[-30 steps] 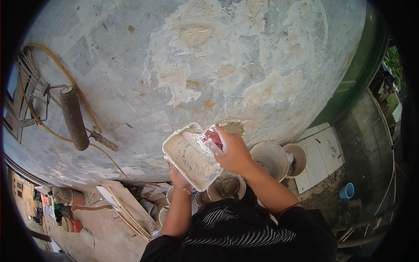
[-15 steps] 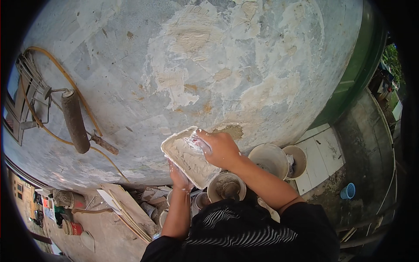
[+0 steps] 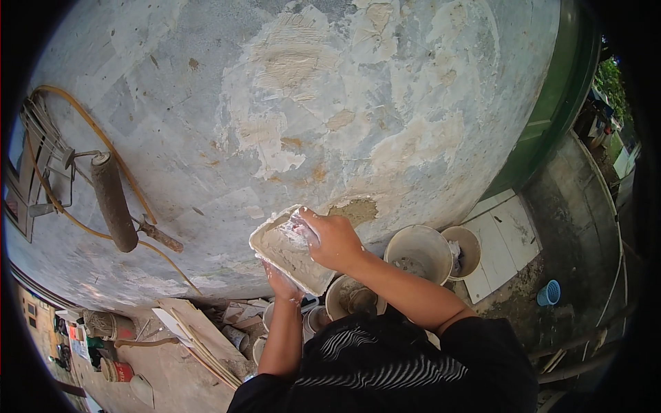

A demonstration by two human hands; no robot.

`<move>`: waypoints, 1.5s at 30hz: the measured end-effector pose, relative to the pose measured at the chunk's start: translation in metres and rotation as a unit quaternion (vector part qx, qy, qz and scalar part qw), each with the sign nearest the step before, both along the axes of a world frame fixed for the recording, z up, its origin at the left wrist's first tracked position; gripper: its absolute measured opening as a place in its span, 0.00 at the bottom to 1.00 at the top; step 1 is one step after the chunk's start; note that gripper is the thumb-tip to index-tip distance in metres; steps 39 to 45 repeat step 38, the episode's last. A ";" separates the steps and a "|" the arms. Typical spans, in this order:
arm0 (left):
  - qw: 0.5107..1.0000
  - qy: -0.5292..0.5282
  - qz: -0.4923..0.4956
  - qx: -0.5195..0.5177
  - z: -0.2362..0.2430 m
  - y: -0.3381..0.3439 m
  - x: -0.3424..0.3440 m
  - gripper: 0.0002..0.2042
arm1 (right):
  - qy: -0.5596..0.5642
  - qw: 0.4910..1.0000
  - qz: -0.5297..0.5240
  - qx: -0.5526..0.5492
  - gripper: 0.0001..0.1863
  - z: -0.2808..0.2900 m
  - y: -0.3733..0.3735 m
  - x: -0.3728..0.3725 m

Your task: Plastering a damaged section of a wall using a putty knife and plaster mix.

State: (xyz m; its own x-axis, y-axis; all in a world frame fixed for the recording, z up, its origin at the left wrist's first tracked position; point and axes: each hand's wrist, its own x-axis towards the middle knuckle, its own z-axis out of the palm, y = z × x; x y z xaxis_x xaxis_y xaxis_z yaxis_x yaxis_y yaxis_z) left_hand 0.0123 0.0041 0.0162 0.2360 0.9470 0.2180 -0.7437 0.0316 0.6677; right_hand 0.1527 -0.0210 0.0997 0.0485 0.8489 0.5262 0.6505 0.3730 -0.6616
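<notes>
A shallow rectangular tray (image 3: 275, 256) of pale, wet putty is held up in front of me, its rim caked white. My left hand (image 3: 280, 281) grips it at the near left side, partly underneath. Over the far right part of the tray, my right hand (image 3: 332, 241) has its fingers curled down toward the putty, smeared white. Whatever those fingers may hold is hidden behind them. Beyond the tray rises a grey wall (image 3: 186, 131) with patches of rough filler (image 3: 289, 62) and a bare brownish spot (image 3: 358, 210).
Several buckets stand along the wall's foot, among them a large pale one (image 3: 421, 251) and one with grey residue (image 3: 342, 294). A paint roller (image 3: 113, 199) hangs left beside a yellow hose (image 3: 131, 180). Boards (image 3: 196, 337) lie lower left; a blue basket (image 3: 549, 293) sits right.
My right hand has shifted slightly left and down over the putty. The tray has moved a little left, and the whole view has turned slightly.
</notes>
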 end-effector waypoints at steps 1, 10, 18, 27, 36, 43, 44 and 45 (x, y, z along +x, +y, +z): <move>1.000 -0.002 -0.008 -0.009 -0.002 0.001 -0.002 0.28 | 0.004 1.000 0.006 -0.001 0.20 0.001 0.000 0.000; 0.996 -0.061 -0.028 -0.056 0.005 0.001 -0.017 0.28 | 0.003 0.999 0.042 0.015 0.19 0.021 0.001 0.010; 0.998 -0.041 0.032 -0.046 0.013 -0.012 -0.010 0.30 | 0.025 0.998 0.018 -0.056 0.22 0.021 -0.001 -0.002; 0.980 -0.159 -0.111 0.046 0.003 -0.006 -0.019 0.29 | 0.066 0.996 0.021 -0.063 0.23 0.013 -0.009 0.000; 0.997 -0.078 -0.006 -0.001 0.004 -0.004 -0.021 0.30 | 0.056 0.997 0.036 -0.038 0.24 0.001 -0.010 -0.003; 0.999 -0.009 0.011 0.030 0.001 0.004 -0.030 0.31 | 0.031 0.997 0.064 -0.036 0.25 -0.003 -0.010 -0.002; 0.999 -0.009 0.011 0.030 0.001 0.004 -0.030 0.31 | 0.031 0.997 0.064 -0.036 0.25 -0.003 -0.010 -0.002; 0.999 -0.009 0.011 0.030 0.001 0.004 -0.030 0.31 | 0.031 0.997 0.064 -0.036 0.25 -0.003 -0.010 -0.002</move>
